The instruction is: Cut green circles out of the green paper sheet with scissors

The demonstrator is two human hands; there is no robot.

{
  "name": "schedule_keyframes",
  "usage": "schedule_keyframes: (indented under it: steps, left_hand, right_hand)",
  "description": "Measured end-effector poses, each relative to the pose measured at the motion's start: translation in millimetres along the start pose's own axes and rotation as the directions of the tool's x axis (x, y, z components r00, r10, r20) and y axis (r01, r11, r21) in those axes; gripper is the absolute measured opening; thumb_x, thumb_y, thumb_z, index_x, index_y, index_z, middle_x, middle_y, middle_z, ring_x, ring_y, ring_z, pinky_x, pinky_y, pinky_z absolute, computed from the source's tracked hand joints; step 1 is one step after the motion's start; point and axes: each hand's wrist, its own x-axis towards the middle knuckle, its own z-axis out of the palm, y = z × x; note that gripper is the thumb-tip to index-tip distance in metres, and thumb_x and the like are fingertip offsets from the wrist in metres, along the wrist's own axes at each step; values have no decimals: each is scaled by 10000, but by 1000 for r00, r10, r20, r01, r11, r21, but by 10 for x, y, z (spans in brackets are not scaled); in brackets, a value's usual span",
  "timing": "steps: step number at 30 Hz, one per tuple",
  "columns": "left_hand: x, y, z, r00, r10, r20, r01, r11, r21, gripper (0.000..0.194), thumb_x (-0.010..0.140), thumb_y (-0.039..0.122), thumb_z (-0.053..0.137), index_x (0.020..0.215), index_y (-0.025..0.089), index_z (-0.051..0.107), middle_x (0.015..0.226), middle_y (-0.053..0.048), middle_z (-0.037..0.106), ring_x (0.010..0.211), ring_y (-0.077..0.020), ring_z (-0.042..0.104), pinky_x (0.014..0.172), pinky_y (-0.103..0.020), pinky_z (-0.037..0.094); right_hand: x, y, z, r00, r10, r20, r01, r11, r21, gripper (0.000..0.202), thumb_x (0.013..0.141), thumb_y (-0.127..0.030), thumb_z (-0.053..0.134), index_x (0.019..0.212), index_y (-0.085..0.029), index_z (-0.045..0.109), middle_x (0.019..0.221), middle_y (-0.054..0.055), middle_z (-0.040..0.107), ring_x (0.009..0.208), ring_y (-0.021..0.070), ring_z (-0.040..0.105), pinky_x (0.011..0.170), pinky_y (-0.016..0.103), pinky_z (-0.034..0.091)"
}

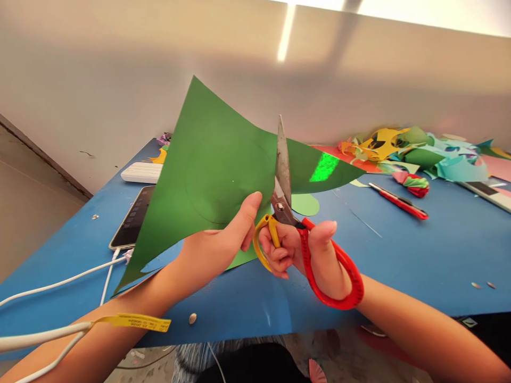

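Note:
My left hand (225, 234) grips a large dark green sheet of paper (215, 154) near its lower edge, thumb on the front face. The sheet is raised above the blue table, curved, with a faint round outline on it. My right hand (307, 255) holds scissors (281, 205) with one red and one yellow handle. Their blades are spread, pointing up, with the sheet's edge between them. A bright green light patch falls on the sheet's right part. Behind the scissors lies a light green rounded paper piece (305, 204).
On the blue table (399, 260), a phone (133, 218) with white cables lies left beside a white block (141, 173). At right are a red cutter (399, 201), a red-green paper flower (417, 185) and a pile of coloured scraps (423, 151). A pale wall stands behind.

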Motion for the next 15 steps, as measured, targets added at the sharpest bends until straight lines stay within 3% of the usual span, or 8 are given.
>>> schedule_keyframes:
  steps: [4,15]
  left_hand:
    - [-5,-2,-12,998,55,39,-49,988,-147,563,957,407,408,433,204,447,427,47,478,419,-88,493,531,-251,449]
    - [-2,55,4,999,33,23,-28,981,-191,578,957,401,431,414,207,462,420,38,470,440,-93,472,513,-266,400]
  right_hand:
    - [-10,-25,10,1000,16,-17,-16,1000,0,828,631,-966,180,831,-206,438,674,-45,240,527,98,232,485,280,295]
    - [-34,16,-18,1000,-17,26,17,1000,4,750,740,-901,207,868,-206,458,721,-30,262,566,108,243,517,276,288]
